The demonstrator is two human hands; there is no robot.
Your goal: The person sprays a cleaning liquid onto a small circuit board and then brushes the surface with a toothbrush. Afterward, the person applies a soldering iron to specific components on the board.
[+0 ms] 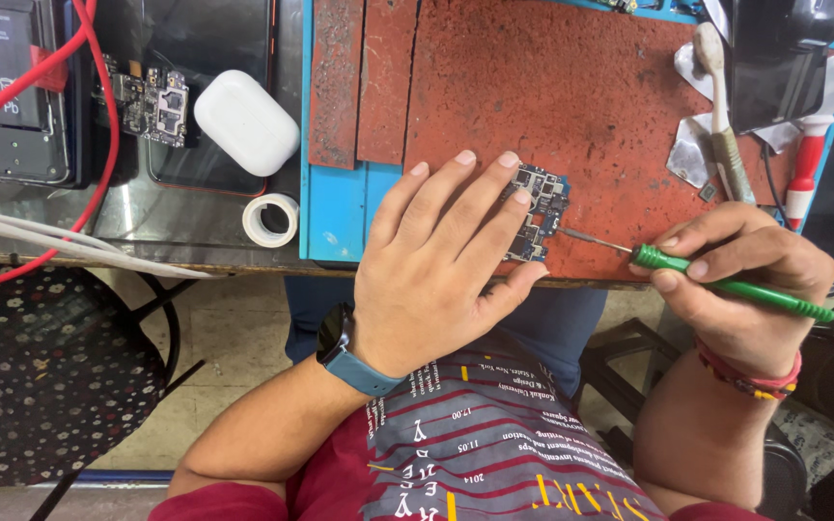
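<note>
My left hand [441, 256] lies flat on the red work mat [552, 87], fingers spread, pressing down a small blue circuit board [541, 198] whose right part shows past my fingertips. My right hand [740, 280] grips a green-handled screwdriver [736, 287]. Its thin metal tip points left and touches the board's right edge. A blue watch sits on my left wrist, a red thread band on my right.
A white earbud case [246, 123] and a tape roll [270, 219] lie left of the blue mat edge. Another circuit board [152, 96] and red cables [89, 116] sit far left. A toothbrush [721, 106] and a red-and-white tool [805, 164] lie at the right.
</note>
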